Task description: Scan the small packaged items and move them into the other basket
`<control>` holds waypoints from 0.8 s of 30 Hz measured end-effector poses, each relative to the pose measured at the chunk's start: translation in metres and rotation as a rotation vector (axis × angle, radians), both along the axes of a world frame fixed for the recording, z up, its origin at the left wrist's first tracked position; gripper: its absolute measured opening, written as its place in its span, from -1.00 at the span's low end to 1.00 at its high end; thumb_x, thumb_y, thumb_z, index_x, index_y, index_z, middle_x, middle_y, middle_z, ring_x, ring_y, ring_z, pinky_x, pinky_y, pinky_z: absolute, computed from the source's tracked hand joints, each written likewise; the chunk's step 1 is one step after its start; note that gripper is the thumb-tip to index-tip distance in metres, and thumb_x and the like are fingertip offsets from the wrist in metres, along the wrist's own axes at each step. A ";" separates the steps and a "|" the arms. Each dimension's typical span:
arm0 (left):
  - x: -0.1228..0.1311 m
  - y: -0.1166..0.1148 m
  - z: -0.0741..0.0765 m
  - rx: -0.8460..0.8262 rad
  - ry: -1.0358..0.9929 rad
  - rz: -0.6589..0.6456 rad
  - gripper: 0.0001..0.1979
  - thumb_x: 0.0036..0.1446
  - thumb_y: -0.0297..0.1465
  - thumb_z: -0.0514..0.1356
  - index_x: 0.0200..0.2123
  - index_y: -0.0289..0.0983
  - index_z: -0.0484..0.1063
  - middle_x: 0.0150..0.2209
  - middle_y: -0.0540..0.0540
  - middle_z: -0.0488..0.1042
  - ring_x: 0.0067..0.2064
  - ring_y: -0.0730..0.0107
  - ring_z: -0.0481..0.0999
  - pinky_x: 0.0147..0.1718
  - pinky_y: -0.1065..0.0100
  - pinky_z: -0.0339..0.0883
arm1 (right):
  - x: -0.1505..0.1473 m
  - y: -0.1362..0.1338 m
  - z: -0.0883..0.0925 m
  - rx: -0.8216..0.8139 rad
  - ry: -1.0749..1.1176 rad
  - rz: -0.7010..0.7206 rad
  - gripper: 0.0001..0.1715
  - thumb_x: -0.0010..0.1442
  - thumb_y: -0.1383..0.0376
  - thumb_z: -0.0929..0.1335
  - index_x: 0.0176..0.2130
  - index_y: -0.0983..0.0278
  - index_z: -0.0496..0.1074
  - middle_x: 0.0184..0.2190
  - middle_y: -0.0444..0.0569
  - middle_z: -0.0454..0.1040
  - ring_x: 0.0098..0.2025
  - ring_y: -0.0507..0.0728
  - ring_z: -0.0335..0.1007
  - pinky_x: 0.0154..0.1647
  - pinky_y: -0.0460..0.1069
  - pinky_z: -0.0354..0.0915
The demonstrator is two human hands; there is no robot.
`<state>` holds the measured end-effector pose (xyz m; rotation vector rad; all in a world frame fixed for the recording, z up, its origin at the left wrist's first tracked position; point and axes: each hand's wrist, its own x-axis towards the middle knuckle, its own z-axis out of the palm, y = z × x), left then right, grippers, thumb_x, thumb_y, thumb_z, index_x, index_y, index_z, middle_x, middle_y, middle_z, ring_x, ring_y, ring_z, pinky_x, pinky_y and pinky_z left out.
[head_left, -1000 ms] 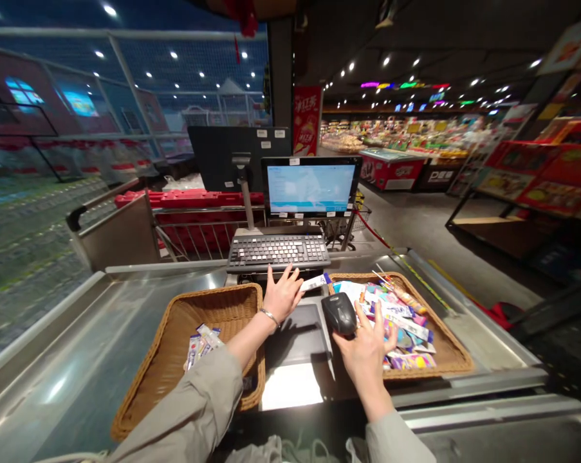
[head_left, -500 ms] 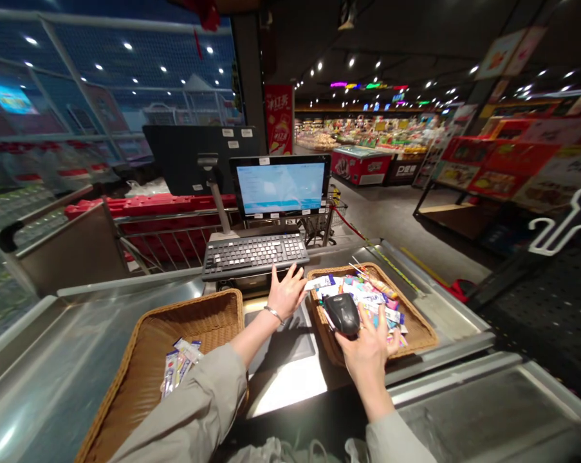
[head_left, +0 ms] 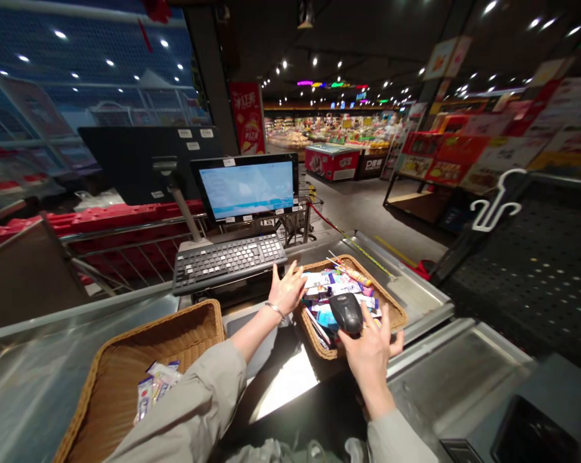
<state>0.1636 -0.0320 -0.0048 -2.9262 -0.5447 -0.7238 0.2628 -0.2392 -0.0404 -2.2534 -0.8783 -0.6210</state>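
My left hand (head_left: 286, 290) hovers with fingers spread, just in front of the black keyboard (head_left: 228, 260) and at the left rim of the right wicker basket (head_left: 395, 311). That basket holds several colourful snack packets (head_left: 337, 285). My right hand (head_left: 370, 347) grips a black handheld barcode scanner (head_left: 346, 312) over the near side of the same basket. A second wicker basket (head_left: 184, 329) at the left holds a few packets (head_left: 152, 386). The flat scanner plate (head_left: 266, 360) lies between the baskets.
A lit monitor (head_left: 248, 188) stands behind the keyboard, with a dark customer display (head_left: 140, 161) to its left. Steel counter (head_left: 415, 289) surrounds the baskets. Red carts (head_left: 92, 218) line the back left. A dark perforated panel with a white hook (head_left: 493, 206) rises at right.
The view has swung to the right, so everything sits further left in the picture. My right hand with the scanner has moved over the right basket's near edge. My left hand stays spread by the keyboard.
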 end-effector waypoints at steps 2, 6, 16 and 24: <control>0.008 -0.001 0.000 -0.003 0.008 -0.016 -0.76 0.29 -0.31 0.06 -0.03 -0.16 0.43 0.18 -0.19 0.41 0.33 0.00 0.15 0.19 -0.50 -0.28 | 0.002 -0.004 -0.002 0.002 -0.010 -0.020 -0.65 0.12 0.07 0.27 -0.32 0.24 0.51 0.02 0.10 0.50 0.34 0.33 -0.07 0.24 0.37 -0.32; 0.023 -0.004 -0.002 -0.019 0.016 -0.046 -0.76 0.28 -0.31 0.07 -0.03 -0.15 0.43 0.18 -0.19 0.40 0.33 -0.02 0.15 0.18 -0.52 -0.29 | 0.008 -0.012 -0.005 0.009 -0.019 -0.056 -0.66 0.12 0.06 0.28 -0.38 0.24 0.50 0.01 0.10 0.50 0.34 0.34 -0.07 0.24 0.38 -0.32; 0.060 -0.011 -0.012 -0.015 0.035 -0.099 -0.78 0.26 -0.34 0.09 -0.06 -0.15 0.44 0.18 -0.19 0.41 0.34 -0.01 0.14 0.17 -0.54 -0.38 | 0.015 -0.028 -0.007 0.023 -0.018 -0.120 -0.62 0.14 0.05 0.29 -0.33 0.27 0.52 -0.02 0.18 0.51 0.31 0.38 0.00 0.22 0.41 -0.29; 0.087 -0.018 -0.014 -0.033 0.013 -0.096 -0.60 0.32 -0.29 0.00 0.18 -0.18 0.28 0.26 -0.22 0.29 0.36 0.01 0.09 0.23 -0.45 -0.25 | 0.015 -0.030 -0.005 0.031 -0.028 -0.137 -0.65 0.15 0.08 0.30 -0.25 0.25 0.53 -0.01 0.14 0.50 0.32 0.36 -0.03 0.24 0.39 -0.28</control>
